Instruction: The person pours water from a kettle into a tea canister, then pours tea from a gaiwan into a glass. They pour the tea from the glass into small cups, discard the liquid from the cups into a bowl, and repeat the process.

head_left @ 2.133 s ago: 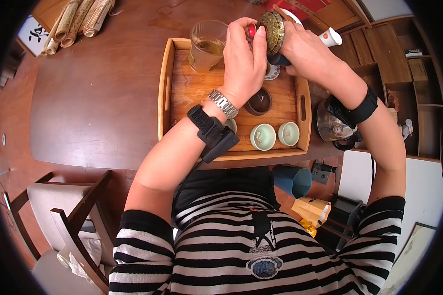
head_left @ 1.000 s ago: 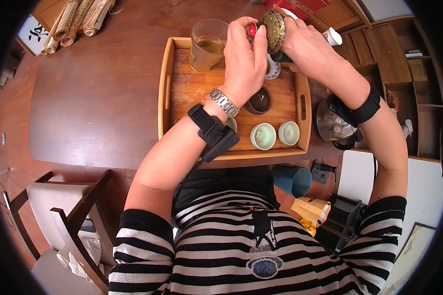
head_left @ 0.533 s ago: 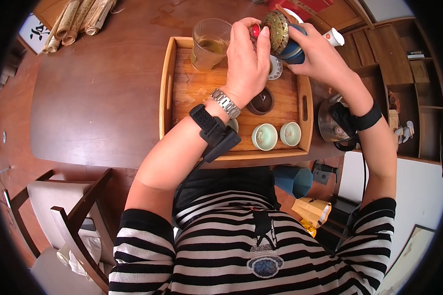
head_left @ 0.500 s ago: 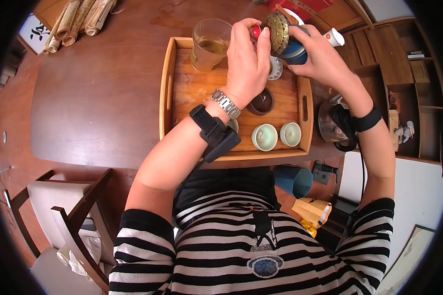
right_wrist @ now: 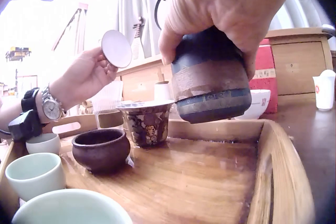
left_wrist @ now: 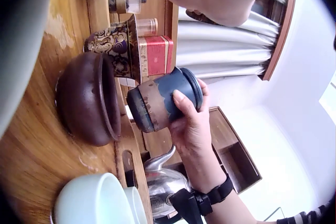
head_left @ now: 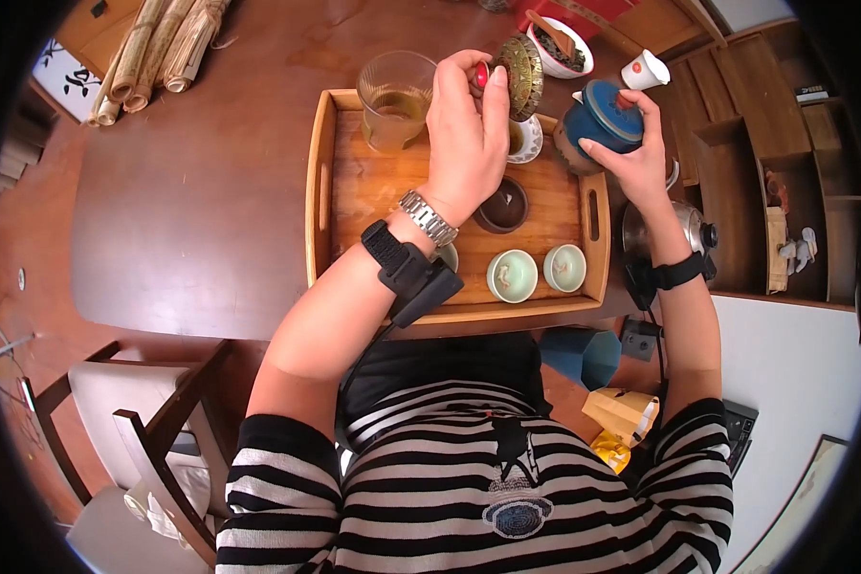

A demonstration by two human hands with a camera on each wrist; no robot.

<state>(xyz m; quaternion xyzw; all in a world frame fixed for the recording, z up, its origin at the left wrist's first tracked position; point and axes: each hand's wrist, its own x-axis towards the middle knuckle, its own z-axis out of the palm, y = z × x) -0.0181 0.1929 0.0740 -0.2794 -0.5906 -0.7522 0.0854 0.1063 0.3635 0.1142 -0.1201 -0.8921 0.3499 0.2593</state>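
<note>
My left hand (head_left: 467, 143) pinches the red knob of an ornate gold-green lid (head_left: 520, 78), tipped on edge above the tray. Its white underside faces the right wrist view. Below stands the matching lidded tea bowl, a gaiwan (right_wrist: 150, 124), with a wide white rim; the lid partly covers it in the head view. My right hand (head_left: 643, 161) grips a blue and brown teapot (left_wrist: 163, 100) with a short spout, thumb on one side and fingers on the other. The teapot hangs slightly tilted over the tray's far right corner.
The wooden tray (head_left: 327, 234) also carries a ribbed glass pitcher (head_left: 392, 105), a dark brown bowl (head_left: 500, 215) and pale green cups (head_left: 512, 277). A steel kettle (head_left: 684, 230) stands right of it. Behind are a white bowl of tea leaves (head_left: 571, 62) and a paper cup (head_left: 646, 71).
My right hand has drawn the teapot away from the gaiwan, to the right and toward me, and it now tilts less. My left hand still holds the lid, with little movement.
</note>
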